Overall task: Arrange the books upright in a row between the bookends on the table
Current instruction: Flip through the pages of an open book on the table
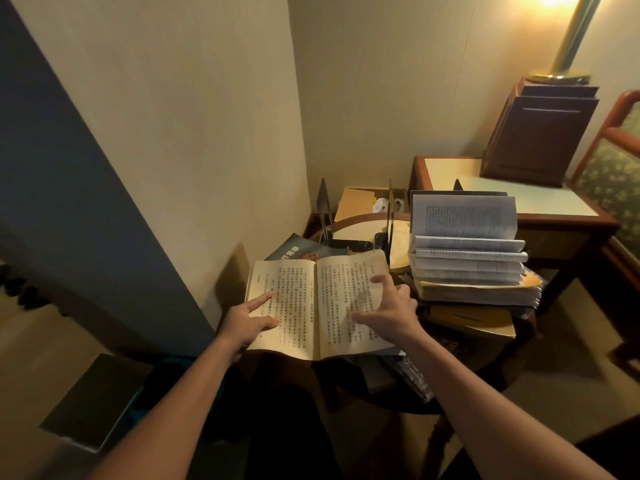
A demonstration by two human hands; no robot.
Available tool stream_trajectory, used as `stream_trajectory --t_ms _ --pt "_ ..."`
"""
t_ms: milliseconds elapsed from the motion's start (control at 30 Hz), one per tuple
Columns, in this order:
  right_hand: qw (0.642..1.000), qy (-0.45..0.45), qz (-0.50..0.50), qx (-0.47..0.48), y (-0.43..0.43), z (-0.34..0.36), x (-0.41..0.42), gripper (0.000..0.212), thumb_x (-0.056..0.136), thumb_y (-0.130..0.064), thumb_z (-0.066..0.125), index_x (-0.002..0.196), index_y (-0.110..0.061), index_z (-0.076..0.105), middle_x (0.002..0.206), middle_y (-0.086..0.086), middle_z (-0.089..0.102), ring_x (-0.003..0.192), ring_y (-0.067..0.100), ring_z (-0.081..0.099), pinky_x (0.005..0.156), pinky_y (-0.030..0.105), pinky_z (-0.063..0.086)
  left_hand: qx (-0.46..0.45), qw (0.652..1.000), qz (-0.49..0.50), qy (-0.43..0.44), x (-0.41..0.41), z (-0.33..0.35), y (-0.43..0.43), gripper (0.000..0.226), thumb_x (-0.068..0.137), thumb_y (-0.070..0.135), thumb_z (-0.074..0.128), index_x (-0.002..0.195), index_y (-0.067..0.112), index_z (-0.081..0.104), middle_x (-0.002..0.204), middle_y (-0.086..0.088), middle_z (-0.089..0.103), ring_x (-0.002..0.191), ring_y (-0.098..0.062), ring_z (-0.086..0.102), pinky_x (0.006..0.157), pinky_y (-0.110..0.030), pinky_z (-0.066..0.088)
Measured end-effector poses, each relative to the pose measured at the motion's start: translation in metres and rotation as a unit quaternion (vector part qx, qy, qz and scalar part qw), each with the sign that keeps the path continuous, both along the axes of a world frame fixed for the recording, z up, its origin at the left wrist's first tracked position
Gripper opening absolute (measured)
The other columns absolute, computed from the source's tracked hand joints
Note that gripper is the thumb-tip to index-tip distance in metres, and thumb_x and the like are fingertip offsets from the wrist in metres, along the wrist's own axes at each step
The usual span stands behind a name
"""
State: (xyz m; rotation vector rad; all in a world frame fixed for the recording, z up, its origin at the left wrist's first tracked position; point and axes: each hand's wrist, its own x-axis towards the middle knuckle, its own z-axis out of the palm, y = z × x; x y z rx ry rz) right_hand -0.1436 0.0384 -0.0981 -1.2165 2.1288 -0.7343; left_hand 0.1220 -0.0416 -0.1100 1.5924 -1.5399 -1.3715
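Open book [301, 303] lies flat just before the bookends [325, 207]; left hand [251, 320] and right hand [393, 308] lie over its pages, each grip spread; best fold it shut squarely, then stand it between them.

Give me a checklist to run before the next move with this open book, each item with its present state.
1. Open book closed, ready to stand: not ok, it lies flat with its pages up.
2. Left hand on the left page: ok, straight fingers touch it.
3. Right hand on the right page: ok, spread fingers rest on it.
4. Gap between left bookend and middle bookend free of upright books: ok.
5. Table at the bookends' feet free: cannot tell, dark shapes lie there.
6. Stack of open books closed: not ok, piled open at the right.
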Motion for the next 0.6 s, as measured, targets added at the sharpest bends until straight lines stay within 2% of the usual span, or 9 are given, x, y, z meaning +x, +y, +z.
stream_trajectory --t_ms 67,167,267,300,367,433,500,600 --pt "1.000 -0.005 -0.012 -0.012 0.000 -0.002 0.000 0.073 0.076 -0.031 0.083 0.134 -0.039 0.040 0.127 0.004 0.041 0.122 0.027 0.039 0.103 0.046 0.042 -0.024 1.000 -0.006 -0.002 0.002 0.005 0.000 0.063 0.083 0.002 0.076 0.137 0.030 0.059 0.136 -0.006 0.058 0.097 -0.016 0.066 0.058 -0.018 0.056" --pt "0.996 -0.045 -0.049 -0.051 0.002 -0.003 -0.001 0.065 0.079 -0.021 0.078 0.131 -0.038 0.042 0.121 -0.002 0.053 0.116 0.026 0.054 0.095 0.053 0.052 -0.076 0.996 -0.039 -0.028 0.001 0.017 -0.003 0.063 0.084 0.007 0.077 0.139 0.030 0.056 0.135 -0.003 0.060 0.107 -0.015 0.064 0.075 -0.027 0.061" --pt "0.992 -0.080 -0.053 -0.087 0.006 -0.008 0.000 0.067 0.082 -0.021 0.076 0.134 -0.036 0.037 0.110 -0.012 0.058 0.111 0.024 0.062 0.097 0.062 0.049 -0.138 0.987 -0.062 -0.057 -0.004 0.035 0.001 0.064 0.086 0.013 0.076 0.142 0.032 0.052 0.135 0.001 0.059 0.111 -0.016 0.063 0.078 -0.039 0.062" --pt "0.991 -0.088 -0.051 -0.090 0.006 -0.010 0.001 0.061 0.083 -0.023 0.075 0.132 -0.033 0.041 0.107 -0.014 0.059 0.110 0.023 0.063 0.098 0.062 0.048 -0.163 0.982 -0.072 -0.069 -0.007 0.043 0.003 0.065 0.087 0.014 0.075 0.144 0.033 0.050 0.137 0.003 0.057 0.112 -0.016 0.063 0.077 -0.040 0.063" --pt "0.990 -0.101 -0.053 -0.088 0.006 -0.010 0.001 0.035 0.084 -0.027 0.075 0.111 -0.033 0.054 0.102 -0.014 0.064 0.105 0.020 0.066 0.096 0.057 0.051 -0.216 0.968 -0.089 -0.088 -0.012 0.059 0.008 0.064 0.090 0.016 0.072 0.146 0.034 0.046 0.138 0.006 0.055 0.111 -0.015 0.063 0.073 -0.039 0.063" --pt "0.986 -0.123 -0.058 -0.095 0.006 -0.007 -0.001 0.022 0.086 -0.027 0.074 0.100 -0.030 0.058 0.101 -0.008 0.068 0.100 0.018 0.068 0.088 0.049 0.058 -0.263 0.954 -0.101 -0.098 -0.013 0.074 0.012 0.064 0.091 0.017 0.070 0.147 0.035 0.044 0.139 0.006 0.052 0.110 -0.014 0.063 0.069 -0.038 0.064" --pt "0.979 -0.148 -0.065 -0.127 0.006 -0.002 -0.004 0.021 0.088 -0.024 0.073 0.103 -0.024 0.059 0.105 -0.002 0.068 0.099 0.019 0.069 0.080 0.041 0.062 -0.293 0.945 -0.109 -0.093 -0.013 0.087 0.014 0.063 0.092 0.019 0.070 0.146 0.038 0.044 0.142 0.006 0.049 0.110 -0.014 0.063 0.066 -0.036 0.064" --pt "0.964 -0.175 -0.072 -0.189 0.009 0.005 -0.009 0.026 0.090 -0.023 0.072 0.111 -0.021 0.056 0.111 -0.001 0.064 0.102 0.019 0.067 0.076 0.037 0.062 -0.292 0.949 -0.114 -0.038 -0.011 0.103 0.015 0.062 0.091 0.018 0.070 0.145 0.037 0.046 0.150 0.004 0.046 0.108 -0.012 0.067 0.064 -0.039 0.064"
